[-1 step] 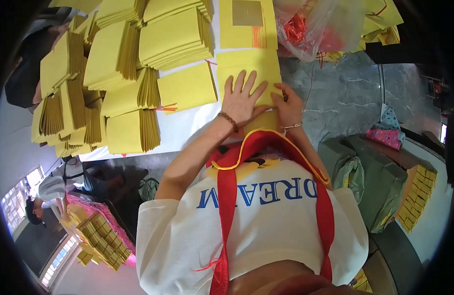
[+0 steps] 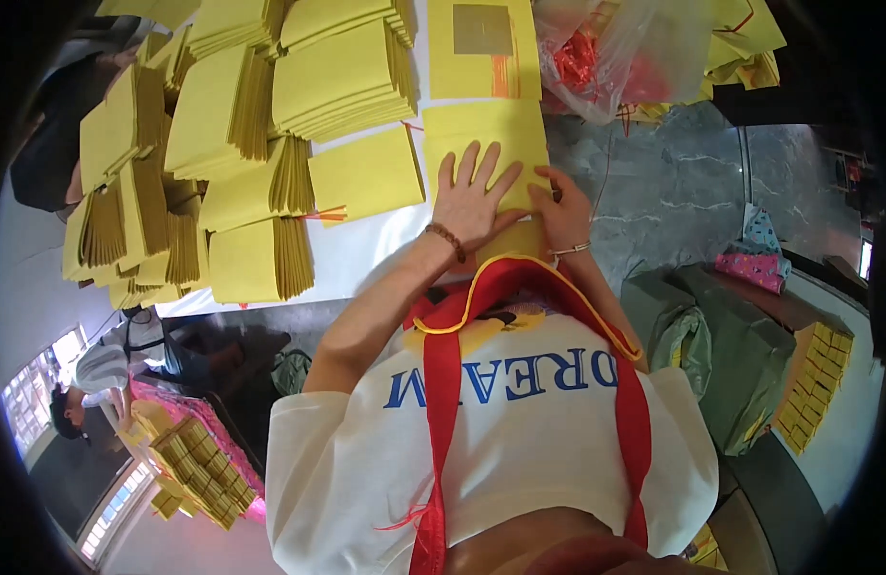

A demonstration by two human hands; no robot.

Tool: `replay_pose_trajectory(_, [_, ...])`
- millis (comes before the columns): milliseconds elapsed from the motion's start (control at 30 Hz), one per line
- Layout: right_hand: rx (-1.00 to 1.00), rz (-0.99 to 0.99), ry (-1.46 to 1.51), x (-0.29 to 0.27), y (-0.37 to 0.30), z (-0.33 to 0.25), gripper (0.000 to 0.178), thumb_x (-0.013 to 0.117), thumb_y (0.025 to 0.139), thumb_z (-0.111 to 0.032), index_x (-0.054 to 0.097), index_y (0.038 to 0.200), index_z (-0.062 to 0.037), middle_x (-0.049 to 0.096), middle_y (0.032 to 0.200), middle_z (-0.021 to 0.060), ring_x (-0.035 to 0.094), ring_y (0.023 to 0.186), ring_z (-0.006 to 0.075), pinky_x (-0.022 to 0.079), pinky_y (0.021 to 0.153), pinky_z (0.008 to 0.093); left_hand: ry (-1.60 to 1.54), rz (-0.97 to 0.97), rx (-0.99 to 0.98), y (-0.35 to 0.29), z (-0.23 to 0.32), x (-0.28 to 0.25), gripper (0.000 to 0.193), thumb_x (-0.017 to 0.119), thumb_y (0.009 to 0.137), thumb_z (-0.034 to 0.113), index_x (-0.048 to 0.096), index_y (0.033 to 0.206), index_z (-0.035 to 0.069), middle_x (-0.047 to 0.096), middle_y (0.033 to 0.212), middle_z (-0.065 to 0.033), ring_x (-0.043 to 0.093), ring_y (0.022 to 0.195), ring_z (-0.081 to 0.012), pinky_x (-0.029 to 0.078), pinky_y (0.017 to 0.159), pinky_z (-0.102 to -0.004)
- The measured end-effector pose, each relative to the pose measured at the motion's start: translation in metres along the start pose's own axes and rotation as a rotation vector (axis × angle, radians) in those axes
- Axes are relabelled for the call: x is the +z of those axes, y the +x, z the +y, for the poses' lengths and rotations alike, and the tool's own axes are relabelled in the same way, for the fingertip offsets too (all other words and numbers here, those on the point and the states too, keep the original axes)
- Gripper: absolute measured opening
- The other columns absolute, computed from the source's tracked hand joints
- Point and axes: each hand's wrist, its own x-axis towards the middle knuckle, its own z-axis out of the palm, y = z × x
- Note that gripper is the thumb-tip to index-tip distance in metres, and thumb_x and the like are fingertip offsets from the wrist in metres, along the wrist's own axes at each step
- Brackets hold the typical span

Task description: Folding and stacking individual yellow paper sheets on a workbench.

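A yellow paper sheet (image 2: 486,123) lies at the table's near edge, in front of my body. My left hand (image 2: 470,199) presses flat on it, fingers spread. At the sheet's right edge my right hand (image 2: 564,213) has its fingers bent, thumb and forefinger closed at the paper; the exact grip is partly hidden. A small whitish spot shows between the hands, too small to make out. Beyond the sheet lies another yellow sheet (image 2: 443,67) with a brownish square and orange-red marks. A single folded yellow piece (image 2: 366,174) rests to the left.
Stacks of folded yellow paper (image 2: 342,77) crowd the white table (image 2: 361,251) on the left. A clear plastic bag (image 2: 606,67) holding red material stands at the far right. Green-wrapped bundles (image 2: 721,335) are on my right. Another person (image 2: 103,369) is at the lower left, beside yellow bundles (image 2: 198,460).
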Motion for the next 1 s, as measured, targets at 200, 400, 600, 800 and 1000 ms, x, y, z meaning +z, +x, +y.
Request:
replay_pose_trajectory(200, [-0.590,0.073,-0.756,-0.006,-0.017,-0.020,0.038,0.061,0.077,-0.024,0.054,0.110,-0.0085,0.049,0.120,0.0120,0.052,0.101,0.0249,0.036,0.089,0.0448,-0.011,-0.022,-0.027,-0.005,-0.001,0.009,0.066,0.058,0.073,0.052,0.040,0.129,0.022,0.033,0.134,-0.0141,0.029,0.124,-0.0352,0.020,0.098,-0.0547])
replay_pose_trajectory(400, [-0.877,-0.259,-0.753,0.036,-0.016,0.003,0.059,0.047,0.082,-0.045,0.035,0.127,-0.0075,0.028,0.138,0.0152,0.025,0.128,0.0317,0.016,0.103,0.0523,0.028,-0.110,-0.064,-0.007,-0.003,0.006,0.057,0.053,0.079,0.030,0.035,0.131,0.017,0.033,0.134,-0.0131,0.028,0.125,-0.0349,0.016,0.100,-0.0540])
replay_pose_trajectory(600, [-0.678,-0.230,-0.833,0.044,-0.003,0.020,0.069,0.033,0.085,-0.054,0.025,0.135,-0.0075,0.019,0.143,0.0136,0.015,0.131,0.0358,0.011,0.104,0.0537,-0.647,0.136,-0.083,-0.008,-0.030,0.005,0.058,0.052,0.077,0.011,0.029,0.129,0.000,0.039,0.129,-0.0158,0.030,0.122,-0.0330,0.020,0.103,-0.0412])
replay_pose_trajectory(800, [-0.675,-0.291,-1.147,0.048,-0.010,0.000,0.067,0.033,0.084,-0.054,0.025,0.137,-0.0123,0.015,0.144,0.0128,0.009,0.133,0.0360,0.008,0.104,0.0548,-1.034,0.248,-0.262,-0.011,-0.028,-0.005,0.049,0.051,0.078,0.010,0.037,0.124,-0.003,0.049,0.115,-0.0177,0.044,0.108,-0.0351,0.034,0.094,-0.0365])
replay_pose_trajectory(1000, [-0.570,-0.346,-1.279,0.048,-0.011,0.000,0.070,0.040,0.082,-0.049,0.021,0.138,-0.0107,0.015,0.144,0.0120,0.008,0.133,0.0354,0.006,0.105,0.0544,-0.402,0.339,0.044,-0.035,-0.012,-0.025,0.042,0.054,0.076,0.007,0.047,0.117,0.000,0.053,0.108,-0.0153,0.049,0.100,-0.0321,0.040,0.084,-0.0386])
